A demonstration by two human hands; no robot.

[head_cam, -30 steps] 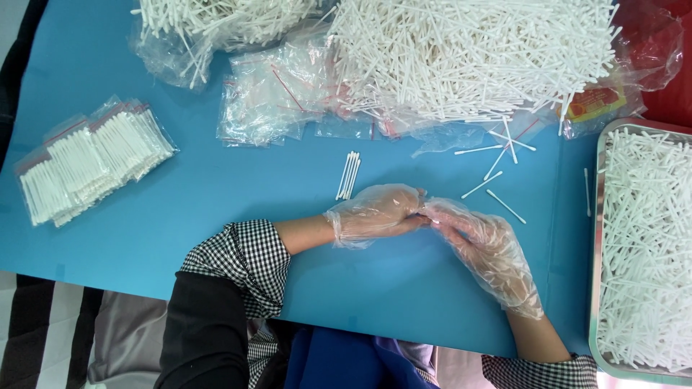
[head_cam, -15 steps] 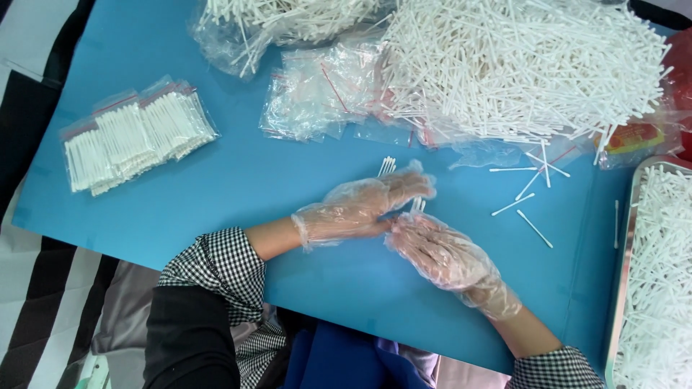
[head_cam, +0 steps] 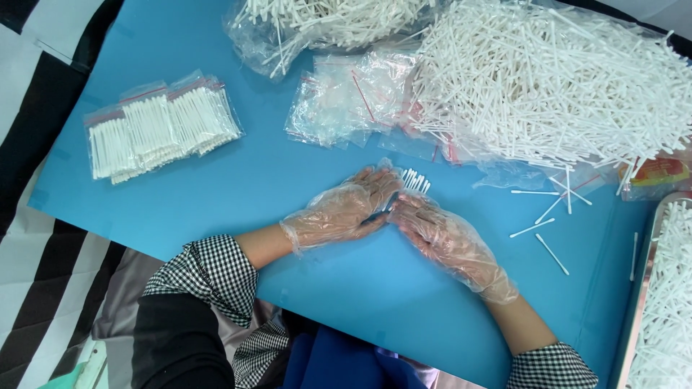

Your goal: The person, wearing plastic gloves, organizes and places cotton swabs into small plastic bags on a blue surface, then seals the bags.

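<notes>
Both of my hands wear clear plastic gloves and meet over the blue table [head_cam: 216,194]. My left hand [head_cam: 346,209] and my right hand [head_cam: 443,234] close together around a small bundle of white cotton swabs [head_cam: 416,180], whose tips stick out beyond the fingers. Most of the bundle is hidden under the fingers. Just beyond the hands lies a big heap of loose white swabs [head_cam: 548,79] on clear plastic.
Filled clear bags of swabs [head_cam: 158,126] lie at the left. Empty clear bags [head_cam: 346,101] and another bag of swabs [head_cam: 317,18] sit at the top. A few stray swabs [head_cam: 551,252] lie at the right, beside a tray full of swabs [head_cam: 667,295].
My hands reached forward to the small bundle of swabs on the table and closed around it. The camera view also shifted, so the table contents slid right and down.
</notes>
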